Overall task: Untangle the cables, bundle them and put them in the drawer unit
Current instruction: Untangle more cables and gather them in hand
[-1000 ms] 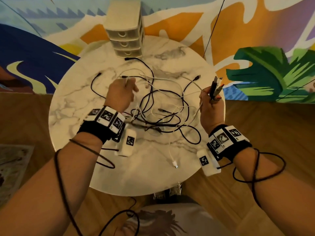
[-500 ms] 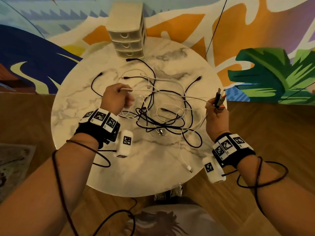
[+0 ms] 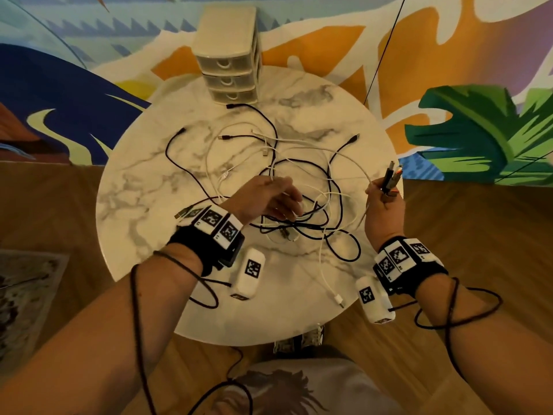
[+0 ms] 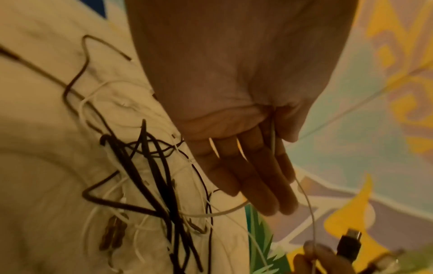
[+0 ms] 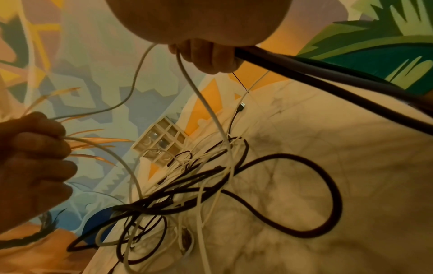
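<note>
A tangle of black and white cables (image 3: 299,211) lies in the middle of the round marble table (image 3: 143,187). My left hand (image 3: 269,199) hovers over the tangle and pinches a white cable (image 4: 309,209) between thumb and forefinger. That cable arcs across to my right hand (image 3: 384,202), raised at the table's right edge. The right hand grips a bunch of cable plug ends (image 3: 392,175), black and white, pointing up. The cream drawer unit (image 3: 227,55) stands at the far edge with its three drawers closed; it also shows in the right wrist view (image 5: 161,142).
Loose cable ends fan out toward the far side, one black plug (image 3: 232,106) just in front of the drawer unit. A white connector (image 3: 338,299) lies near the table's front edge. A painted wall rises behind; wooden floor surrounds the table.
My left hand has moved right and nearer to me, from the tangle's left side to over its middle, running along the white cable. The right hand has shifted slightly right, still holding the plugs.
</note>
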{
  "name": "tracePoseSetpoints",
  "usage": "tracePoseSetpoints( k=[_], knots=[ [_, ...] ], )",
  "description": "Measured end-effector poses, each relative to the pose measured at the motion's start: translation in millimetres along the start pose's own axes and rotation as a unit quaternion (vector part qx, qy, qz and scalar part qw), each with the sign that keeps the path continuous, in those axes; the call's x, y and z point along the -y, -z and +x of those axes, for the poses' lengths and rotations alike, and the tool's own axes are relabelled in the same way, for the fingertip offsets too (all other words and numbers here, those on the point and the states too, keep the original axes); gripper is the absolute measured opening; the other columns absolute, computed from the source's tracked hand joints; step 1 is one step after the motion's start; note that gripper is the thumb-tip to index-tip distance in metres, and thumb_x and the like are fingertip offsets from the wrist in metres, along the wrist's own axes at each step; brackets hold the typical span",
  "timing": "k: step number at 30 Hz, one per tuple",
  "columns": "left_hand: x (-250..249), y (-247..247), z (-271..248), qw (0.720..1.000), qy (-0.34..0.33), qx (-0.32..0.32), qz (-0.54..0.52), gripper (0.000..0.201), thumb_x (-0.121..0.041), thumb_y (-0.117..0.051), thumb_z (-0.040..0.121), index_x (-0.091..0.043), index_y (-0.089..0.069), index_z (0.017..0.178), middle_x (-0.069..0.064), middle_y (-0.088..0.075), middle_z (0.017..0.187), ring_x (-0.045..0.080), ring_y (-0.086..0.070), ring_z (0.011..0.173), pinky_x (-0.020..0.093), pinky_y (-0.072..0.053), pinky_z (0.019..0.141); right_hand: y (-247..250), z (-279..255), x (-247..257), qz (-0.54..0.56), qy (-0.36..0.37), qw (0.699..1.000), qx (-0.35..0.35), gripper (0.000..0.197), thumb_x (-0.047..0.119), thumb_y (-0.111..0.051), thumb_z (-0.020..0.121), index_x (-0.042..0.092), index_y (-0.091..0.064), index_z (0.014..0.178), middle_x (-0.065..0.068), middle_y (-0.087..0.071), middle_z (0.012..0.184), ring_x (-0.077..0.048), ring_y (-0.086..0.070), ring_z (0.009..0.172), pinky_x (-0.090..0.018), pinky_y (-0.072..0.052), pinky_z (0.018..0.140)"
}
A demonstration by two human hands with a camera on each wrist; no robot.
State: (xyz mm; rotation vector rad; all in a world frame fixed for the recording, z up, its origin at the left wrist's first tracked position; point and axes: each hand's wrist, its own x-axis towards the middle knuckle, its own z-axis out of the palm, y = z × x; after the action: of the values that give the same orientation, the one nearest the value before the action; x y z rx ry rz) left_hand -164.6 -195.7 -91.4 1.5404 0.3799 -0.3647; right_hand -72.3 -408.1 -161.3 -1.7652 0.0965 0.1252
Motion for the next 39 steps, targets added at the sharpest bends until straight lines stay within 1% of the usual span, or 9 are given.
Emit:
tracePoseSetpoints(
  k=[5,9,11,17,23,25,32,35,39],
  knots=[
    [10.9,20.9,-15.9,0.995,-0.009,-0.061,-0.076,0.048,-0.031,-0.039,0.099,-0.003,-0.061,0.067,0.009,-0.06,0.053,0.021,-0.056,0.045,0.025,-0.047,0.051,12.3,1.2,-2.0,-0.009,0.004,1.0,-0.019,0.028,0.012,-0.047,0.096,0.026,-0.05,0.073,0.004,-0.046,0.064,-0.01,-0.041,0.059,-0.025,-0.035,0.06],
    [3.5,38.2,-14.3,0.983,-0.105,-0.138,-0.064,0.032,-0.024,-0.041,0.1,-0.006,-0.064,0.086,0.01,-0.067,0.077,0.019,-0.058,0.06,0.026,-0.049,0.057,13.3,-3.0,-4.9,-0.015,0.011,1.0,-0.005,0.028,0.01,-0.048,0.096,0.027,-0.05,0.073,0.003,-0.046,0.064,-0.011,-0.041,0.059,-0.026,-0.035,0.06],
    [-4.1,27.9,-13.4,0.984,-0.117,-0.111,-0.07,0.031,-0.022,-0.039,0.101,-0.006,-0.063,0.089,0.01,-0.067,0.081,0.022,-0.057,0.065,0.027,-0.048,0.059,10.1,-4.4,-5.6,-0.008,0.007,1.0,-0.007,0.028,0.009,-0.049,0.095,0.027,-0.05,0.073,0.003,-0.047,0.064,-0.011,-0.042,0.06,-0.026,-0.035,0.061],
    [-12.0,9.5,-23.9,0.985,-0.073,0.006,-0.157,0.052,-0.031,-0.031,0.1,-0.007,-0.06,0.065,0.011,-0.052,0.049,0.027,-0.048,0.053,0.032,-0.044,0.06,14.6,2.5,-2.1,-0.005,-0.008,1.0,-0.026,0.027,0.01,-0.048,0.095,0.025,-0.05,0.073,0.003,-0.047,0.064,-0.01,-0.042,0.059,-0.023,-0.035,0.059],
    [29.0,14.2,-15.8,0.996,0.013,-0.079,-0.043,0.04,-0.022,-0.035,0.099,-0.004,-0.064,0.078,0.012,-0.063,0.061,0.022,-0.061,0.057,0.034,-0.047,0.066,14.3,-2.1,-8.9,0.011,-0.014,1.0,-0.021,0.026,0.013,-0.049,0.095,0.024,-0.05,0.072,0.004,-0.045,0.063,-0.011,-0.039,0.058,-0.025,-0.033,0.058],
    [37.2,3.9,-12.8,0.994,0.027,-0.071,-0.085,0.04,-0.02,-0.035,0.097,-0.004,-0.063,0.073,0.012,-0.061,0.058,0.024,-0.06,0.057,0.035,-0.045,0.066,13.4,-4.2,-11.5,0.012,-0.013,1.0,-0.02,0.026,0.014,-0.049,0.094,0.025,-0.05,0.071,0.004,-0.045,0.062,-0.011,-0.039,0.058,-0.026,-0.033,0.059],
    [27.4,-43.6,3.7,0.972,-0.048,-0.023,-0.23,0.039,-0.007,-0.023,0.09,-0.003,-0.05,0.062,0.014,-0.049,0.046,0.034,-0.06,0.071,0.025,-0.049,0.06,15.6,-11.5,-13.5,0.007,-0.014,1.0,-0.001,0.024,0.013,-0.051,0.094,0.025,-0.052,0.073,0.008,-0.047,0.062,-0.009,-0.041,0.058,-0.026,-0.034,0.06],
    [15.9,-49.6,7.7,0.953,-0.102,-0.031,-0.284,0.041,-0.006,-0.023,0.086,-0.004,-0.049,0.055,0.013,-0.047,0.042,0.037,-0.055,0.076,0.035,-0.049,0.079,18.0,-13.7,-14.9,0.001,-0.006,1.0,0.005,0.025,0.01,-0.05,0.093,0.025,-0.052,0.074,0.007,-0.048,0.064,-0.009,-0.043,0.06,-0.027,-0.035,0.063],
    [-4.4,-48.7,18.0,0.922,-0.143,-0.059,-0.354,0.042,-0.007,-0.022,0.085,-0.004,-0.047,0.052,0.011,-0.039,0.042,0.03,-0.055,0.054,0.042,-0.045,0.079,21.2,-16.6,-17.8,-0.007,-0.004,1.0,0.011,0.024,0.012,-0.05,0.094,0.026,-0.052,0.074,0.007,-0.049,0.064,-0.01,-0.044,0.06,-0.026,-0.036,0.063]
  ],
)
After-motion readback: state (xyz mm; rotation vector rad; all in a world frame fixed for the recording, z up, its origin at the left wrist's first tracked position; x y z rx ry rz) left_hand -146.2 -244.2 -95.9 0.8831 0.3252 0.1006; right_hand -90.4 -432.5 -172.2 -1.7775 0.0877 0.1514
